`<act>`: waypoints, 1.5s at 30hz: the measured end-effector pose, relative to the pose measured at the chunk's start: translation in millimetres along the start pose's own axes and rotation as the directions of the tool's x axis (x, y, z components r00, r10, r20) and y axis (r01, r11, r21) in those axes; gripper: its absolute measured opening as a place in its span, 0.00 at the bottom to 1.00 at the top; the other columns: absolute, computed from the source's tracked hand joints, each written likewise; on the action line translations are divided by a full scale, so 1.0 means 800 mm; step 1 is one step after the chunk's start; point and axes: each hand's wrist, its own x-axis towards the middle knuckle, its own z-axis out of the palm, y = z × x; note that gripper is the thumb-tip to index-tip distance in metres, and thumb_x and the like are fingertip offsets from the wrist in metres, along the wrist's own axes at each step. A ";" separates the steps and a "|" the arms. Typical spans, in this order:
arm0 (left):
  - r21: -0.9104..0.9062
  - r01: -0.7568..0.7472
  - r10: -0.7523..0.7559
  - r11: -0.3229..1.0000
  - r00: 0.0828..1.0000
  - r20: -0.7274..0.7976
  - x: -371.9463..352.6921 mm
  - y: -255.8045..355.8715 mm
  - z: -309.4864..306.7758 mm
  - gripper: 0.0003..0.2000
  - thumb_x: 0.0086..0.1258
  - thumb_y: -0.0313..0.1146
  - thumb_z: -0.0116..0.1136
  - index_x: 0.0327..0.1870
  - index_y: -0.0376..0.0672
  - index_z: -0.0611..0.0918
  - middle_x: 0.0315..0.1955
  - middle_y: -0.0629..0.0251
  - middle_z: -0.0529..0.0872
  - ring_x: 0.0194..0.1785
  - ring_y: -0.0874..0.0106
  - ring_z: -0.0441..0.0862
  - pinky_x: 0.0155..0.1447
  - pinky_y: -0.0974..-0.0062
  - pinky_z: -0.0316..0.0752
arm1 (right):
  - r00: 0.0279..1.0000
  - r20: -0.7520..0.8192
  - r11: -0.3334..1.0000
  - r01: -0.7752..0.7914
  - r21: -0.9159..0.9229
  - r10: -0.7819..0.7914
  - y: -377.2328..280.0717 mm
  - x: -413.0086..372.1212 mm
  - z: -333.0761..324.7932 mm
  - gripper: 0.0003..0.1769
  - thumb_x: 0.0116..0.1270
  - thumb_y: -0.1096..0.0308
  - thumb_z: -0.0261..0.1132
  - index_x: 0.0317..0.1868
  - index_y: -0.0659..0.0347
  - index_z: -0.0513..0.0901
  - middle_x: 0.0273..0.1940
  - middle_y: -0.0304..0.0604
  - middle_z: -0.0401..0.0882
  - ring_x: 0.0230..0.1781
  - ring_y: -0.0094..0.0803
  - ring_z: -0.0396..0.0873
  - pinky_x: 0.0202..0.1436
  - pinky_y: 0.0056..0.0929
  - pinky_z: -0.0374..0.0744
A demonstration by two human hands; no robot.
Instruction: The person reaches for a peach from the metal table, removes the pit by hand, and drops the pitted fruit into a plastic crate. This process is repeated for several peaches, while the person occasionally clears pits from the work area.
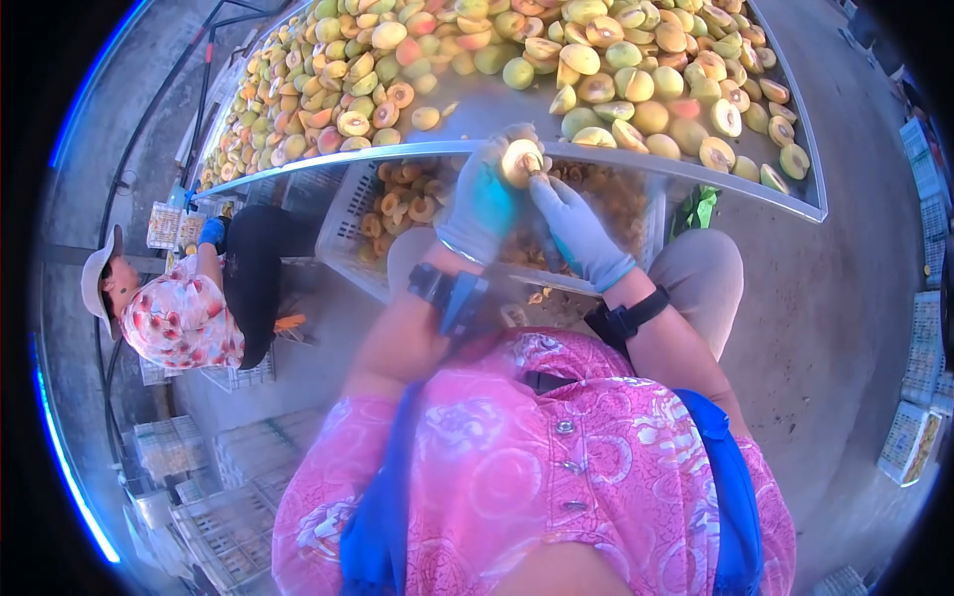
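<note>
In my left hand (487,204), gloved in grey and teal, is a peach half (519,161) with its cut face turned up, just over the table's near rim. The fingers are closed around it. My right hand (584,236), in the same kind of glove, is closed on a slim pitting tool (535,171). Its tip meets the middle of the cut face, and most of its length is hidden by the hand. Many yellow-green and reddish peach halves (651,116) lie on the metal table (477,117) beyond my hands.
Under the table's raised metal rim (397,152), a white crate (348,233) between my knees holds peach pieces (402,207). To the left sits a co-worker (184,313) with a blue-gloved hand. Stacked crates (234,497) stand lower left, and more crates (909,442) line the right.
</note>
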 end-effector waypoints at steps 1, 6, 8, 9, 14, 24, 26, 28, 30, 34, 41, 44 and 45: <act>-0.041 0.014 -0.015 0.999 1.000 -0.007 0.001 0.000 0.002 0.22 0.69 0.41 0.47 0.56 0.33 0.75 0.46 0.54 0.82 0.51 0.61 0.80 0.60 0.61 0.77 | 1.000 0.008 1.000 -0.018 -0.023 0.019 0.000 0.000 0.000 0.23 0.75 0.47 0.54 0.49 0.61 0.78 0.29 0.30 0.73 0.26 0.16 0.69 0.26 0.19 0.68; 0.095 -0.055 0.059 0.994 0.998 -0.038 0.001 -0.005 0.002 0.21 0.69 0.40 0.45 0.54 0.32 0.76 0.44 0.54 0.82 0.49 0.62 0.81 0.57 0.65 0.78 | 0.995 -0.013 0.994 0.099 -0.043 -0.100 0.008 -0.001 0.010 0.25 0.77 0.47 0.52 0.52 0.63 0.77 0.33 0.33 0.74 0.30 0.18 0.69 0.31 0.20 0.70; 0.168 -0.107 0.110 0.980 0.994 -0.012 -0.003 -0.005 0.004 0.21 0.68 0.39 0.45 0.53 0.32 0.76 0.44 0.54 0.82 0.49 0.62 0.82 0.56 0.66 0.79 | 0.995 -0.004 0.995 0.097 -0.016 -0.098 0.008 -0.002 0.010 0.25 0.77 0.47 0.52 0.53 0.63 0.77 0.34 0.34 0.74 0.31 0.19 0.69 0.32 0.21 0.71; 0.363 -0.122 0.140 0.924 0.990 -0.025 -0.010 0.003 0.018 0.20 0.69 0.41 0.46 0.51 0.32 0.77 0.43 0.54 0.83 0.47 0.63 0.82 0.55 0.67 0.79 | 0.996 0.039 0.997 0.075 -0.013 -0.075 0.010 -0.001 0.008 0.25 0.77 0.47 0.52 0.52 0.63 0.77 0.32 0.33 0.74 0.29 0.18 0.68 0.30 0.20 0.70; 0.192 -0.040 0.064 0.981 0.991 -0.121 -0.011 0.015 0.029 0.23 0.75 0.52 0.44 0.39 0.37 0.80 0.33 0.61 0.82 0.38 0.71 0.80 0.47 0.74 0.78 | 0.972 0.221 0.996 -0.085 0.022 0.078 0.005 -0.007 -0.002 0.22 0.77 0.48 0.53 0.48 0.61 0.77 0.27 0.30 0.71 0.21 0.17 0.65 0.22 0.19 0.65; 0.358 0.118 -0.106 0.926 0.993 -0.052 -0.019 0.028 0.022 0.31 0.77 0.59 0.39 0.25 0.38 0.79 0.28 0.58 0.81 0.32 0.70 0.77 0.39 0.76 0.74 | 0.853 0.492 0.886 -0.354 0.299 0.175 0.012 -0.004 -0.009 0.19 0.77 0.47 0.50 0.43 0.55 0.73 0.17 0.23 0.58 0.10 0.15 0.53 0.11 0.19 0.52; 0.272 0.139 -0.139 0.952 0.990 -0.020 -0.020 0.030 0.018 0.32 0.77 0.60 0.39 0.24 0.38 0.78 0.28 0.58 0.81 0.32 0.71 0.77 0.39 0.75 0.74 | 0.823 0.535 0.868 -0.395 0.300 0.190 0.012 -0.004 -0.008 0.19 0.78 0.47 0.49 0.42 0.55 0.73 0.17 0.22 0.57 0.09 0.14 0.51 0.10 0.18 0.51; 0.360 0.031 -0.082 0.933 0.988 0.128 -0.019 0.031 0.012 0.32 0.75 0.61 0.41 0.24 0.39 0.76 0.28 0.59 0.80 0.34 0.69 0.78 0.41 0.72 0.75 | 0.719 0.687 0.764 -0.501 0.406 0.107 0.015 -0.002 -0.008 0.21 0.78 0.46 0.49 0.44 0.56 0.73 0.16 0.23 0.56 0.08 0.15 0.50 0.10 0.18 0.52; 0.306 0.060 -0.099 0.950 0.989 0.114 -0.020 0.031 0.012 0.33 0.71 0.66 0.44 0.23 0.39 0.77 0.27 0.56 0.81 0.32 0.65 0.79 0.40 0.70 0.77 | 0.656 0.755 0.698 -0.553 0.455 0.028 0.026 0.004 -0.004 0.23 0.78 0.44 0.46 0.45 0.56 0.73 0.16 0.23 0.55 0.07 0.14 0.51 0.08 0.17 0.52; 0.001 0.168 -0.166 0.986 0.976 -0.140 -0.020 0.026 0.010 0.33 0.69 0.67 0.47 0.25 0.39 0.78 0.27 0.54 0.83 0.30 0.60 0.81 0.40 0.65 0.80 | 0.548 0.825 0.482 -0.690 0.540 -0.140 0.030 0.001 0.006 0.23 0.78 0.45 0.47 0.48 0.59 0.73 0.18 0.25 0.56 0.08 0.16 0.52 0.08 0.18 0.53; 0.448 0.069 0.158 0.891 0.879 -0.450 -0.022 0.106 -0.098 0.23 0.75 0.52 0.52 0.46 0.35 0.82 0.41 0.56 0.84 0.47 0.65 0.83 0.51 0.69 0.79 | 0.550 0.790 0.451 -0.653 0.609 -0.271 0.044 0.016 -0.007 0.26 0.79 0.45 0.41 0.49 0.59 0.73 0.20 0.28 0.56 0.08 0.17 0.52 0.09 0.20 0.52; 0.950 -0.188 0.572 0.250 0.820 0.011 0.007 0.118 -0.158 0.20 0.74 0.44 0.55 0.54 0.35 0.80 0.48 0.56 0.82 0.56 0.67 0.79 0.58 0.72 0.74 | 0.629 0.736 0.438 -0.605 0.665 -0.250 0.040 0.019 -0.008 0.27 0.80 0.44 0.40 0.48 0.59 0.74 0.20 0.28 0.56 0.08 0.18 0.51 0.09 0.20 0.50; 0.950 -0.188 0.571 0.247 0.821 0.014 0.025 0.121 -0.152 0.20 0.74 0.44 0.55 0.54 0.35 0.80 0.48 0.56 0.82 0.56 0.67 0.79 0.58 0.72 0.74 | 0.628 0.735 0.437 -0.604 0.667 -0.254 0.039 0.020 -0.006 0.27 0.80 0.44 0.40 0.48 0.59 0.74 0.20 0.28 0.56 0.08 0.18 0.51 0.09 0.20 0.50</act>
